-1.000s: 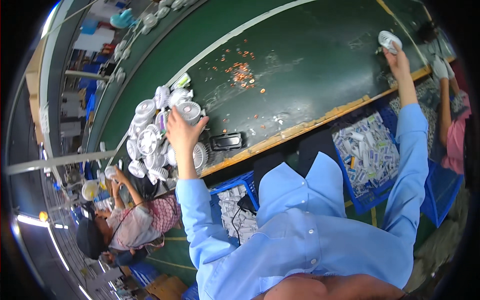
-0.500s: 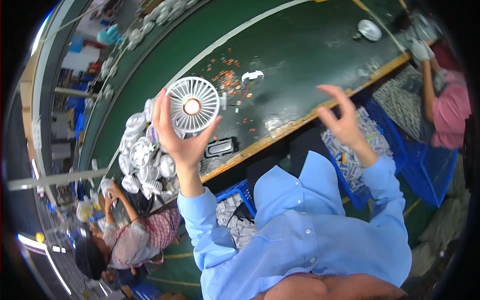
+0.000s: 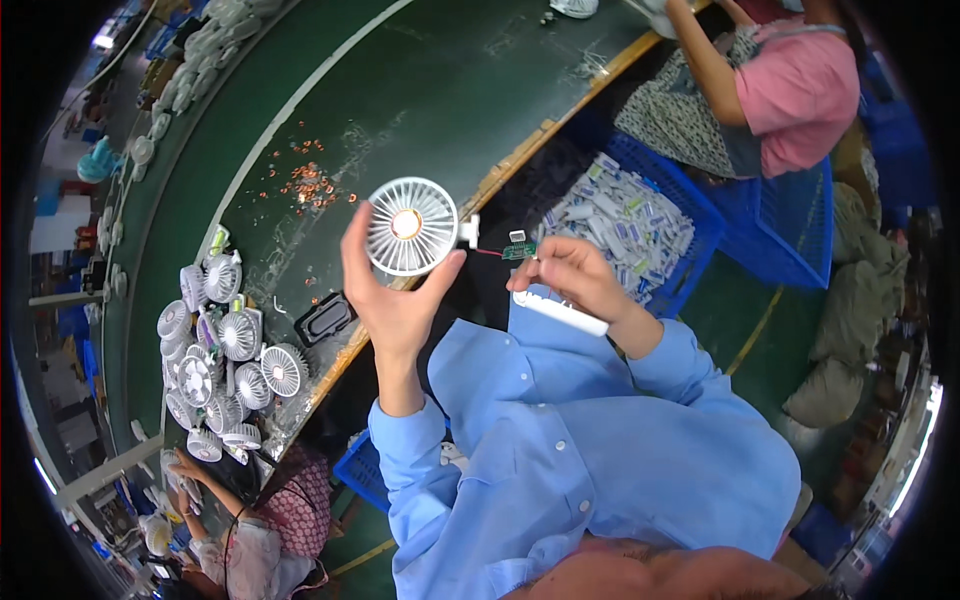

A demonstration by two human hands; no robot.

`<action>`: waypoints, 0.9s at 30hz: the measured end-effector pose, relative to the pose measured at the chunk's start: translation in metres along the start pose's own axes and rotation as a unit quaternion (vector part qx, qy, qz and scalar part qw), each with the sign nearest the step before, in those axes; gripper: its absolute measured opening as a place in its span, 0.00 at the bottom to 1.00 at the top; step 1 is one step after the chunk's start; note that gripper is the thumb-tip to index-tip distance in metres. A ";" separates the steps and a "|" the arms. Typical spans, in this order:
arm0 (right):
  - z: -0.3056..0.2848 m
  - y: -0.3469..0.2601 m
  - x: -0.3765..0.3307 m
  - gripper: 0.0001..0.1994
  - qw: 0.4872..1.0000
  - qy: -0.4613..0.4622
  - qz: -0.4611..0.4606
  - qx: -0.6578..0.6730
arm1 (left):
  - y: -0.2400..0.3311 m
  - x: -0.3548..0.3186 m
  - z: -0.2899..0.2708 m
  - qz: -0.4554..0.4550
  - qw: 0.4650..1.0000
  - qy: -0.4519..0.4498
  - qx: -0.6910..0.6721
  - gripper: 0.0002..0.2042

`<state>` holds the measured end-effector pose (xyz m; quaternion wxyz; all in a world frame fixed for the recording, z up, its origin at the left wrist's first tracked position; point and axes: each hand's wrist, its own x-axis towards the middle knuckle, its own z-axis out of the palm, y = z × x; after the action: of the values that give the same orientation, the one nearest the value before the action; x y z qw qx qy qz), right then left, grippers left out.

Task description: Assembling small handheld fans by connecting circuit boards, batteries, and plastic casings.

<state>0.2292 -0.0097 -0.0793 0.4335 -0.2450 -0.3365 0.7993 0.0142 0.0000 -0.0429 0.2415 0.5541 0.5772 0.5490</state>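
A white round fan head (image 3: pixel 412 226) with a slatted grille sits in my left hand (image 3: pixel 388 290), thumb and fingers spread around its rim. From its short white neck (image 3: pixel 469 232), a thin red wire runs to a small green circuit board (image 3: pixel 518 252). My right hand (image 3: pixel 580 280) pinches at the board's right edge, fingers curled together. Under those fingers lies a long white plastic handle shell (image 3: pixel 562 313), apparently held in the same hand. Exactly which fingers grip the shell is hidden. Both hands are above my lap, at the bench edge.
Piled fans (image 3: pixel 215 360) lie on the green bench (image 3: pixel 400 110) at left, near a black tray (image 3: pixel 325 318). Small copper-coloured bits (image 3: pixel 308 185) are scattered farther back. A blue crate (image 3: pixel 700 235) of white parts stands right. Co-workers sit at right (image 3: pixel 790 90) and lower left (image 3: pixel 265 530).
My view has turned to the right. My right hand, earlier open and empty, has closed on the board and shell. The fan has come nearer the bench edge, still in my left hand.
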 end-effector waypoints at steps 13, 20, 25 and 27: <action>0.003 -0.035 -0.015 0.06 0.975 -0.038 0.103 -0.192 | 0.030 -0.037 0.026 0.142 0.946 -0.258 -0.133 0.12; 0.004 -0.031 -0.016 0.06 0.957 -0.034 0.146 -0.247 | 0.022 -0.049 0.022 0.150 0.948 -0.271 -0.075 0.12; 0.013 -0.037 -0.014 0.09 0.967 -0.049 0.167 -0.186 | 0.012 -0.056 0.028 0.260 0.951 -0.109 0.128 0.09; 0.007 -0.043 -0.019 0.10 0.960 -0.221 0.125 -0.117 | -0.003 -0.041 0.021 0.188 0.977 -0.093 0.032 0.07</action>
<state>0.2568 -0.0113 -0.0409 0.2135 -0.1514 -0.4822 0.8361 0.0428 -0.0291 -0.0655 0.1687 0.7086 0.4556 0.5118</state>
